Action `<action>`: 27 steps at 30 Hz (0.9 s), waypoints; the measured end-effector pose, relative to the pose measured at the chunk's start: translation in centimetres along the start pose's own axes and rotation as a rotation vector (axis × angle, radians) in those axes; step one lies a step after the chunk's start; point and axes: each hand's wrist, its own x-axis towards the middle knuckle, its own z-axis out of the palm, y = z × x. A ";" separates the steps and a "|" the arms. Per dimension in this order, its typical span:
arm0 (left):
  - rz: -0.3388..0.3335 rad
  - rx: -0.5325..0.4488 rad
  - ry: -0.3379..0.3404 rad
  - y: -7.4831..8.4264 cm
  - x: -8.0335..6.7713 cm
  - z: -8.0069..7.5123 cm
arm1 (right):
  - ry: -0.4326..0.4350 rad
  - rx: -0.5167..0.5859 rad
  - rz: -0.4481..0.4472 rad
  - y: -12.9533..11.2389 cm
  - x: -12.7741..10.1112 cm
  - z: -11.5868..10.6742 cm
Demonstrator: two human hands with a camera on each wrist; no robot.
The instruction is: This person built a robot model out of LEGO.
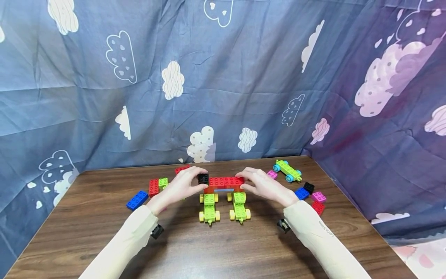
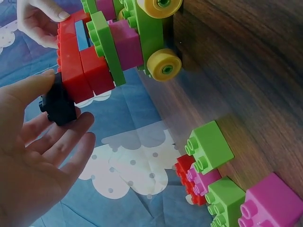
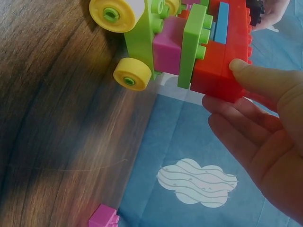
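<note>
"Left hand [image 1: 186, 183]: holding?"
"One black brick [image 1: 203, 178], pinched between thumb and fingers at the left end of the red bricks [image 1: 223, 182]."
"Right hand [image 1: 258, 184]?"
"Thumb and fingers gripping the red bricks' right end."
"Location of the red bricks?"
"Across two green cars [image 1: 210, 211] with yellow wheels, mid-width on the worktop [image 1: 209, 255], towards its far edge."
"Also listed?"
"One car with blue wheels [image 1: 288, 169], by the far right corner; one long blue brick [image 1: 137, 200], on the left-edge side."

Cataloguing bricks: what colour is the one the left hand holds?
The brick is black, clearest in the left wrist view.
</note>
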 end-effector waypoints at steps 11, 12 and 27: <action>-0.043 -0.049 -0.038 -0.2 -0.1 -0.3 | -0.025 0.022 0.036 0.0 -0.1 -0.2; -0.042 -0.050 -0.042 -0.3 -0.1 -0.3 | -0.030 0.025 0.041 0.0 -0.1 -0.2; -0.072 -0.094 -0.063 -0.2 0.1 0.0 | -0.011 0.083 0.084 1.2 -1.7 -1.6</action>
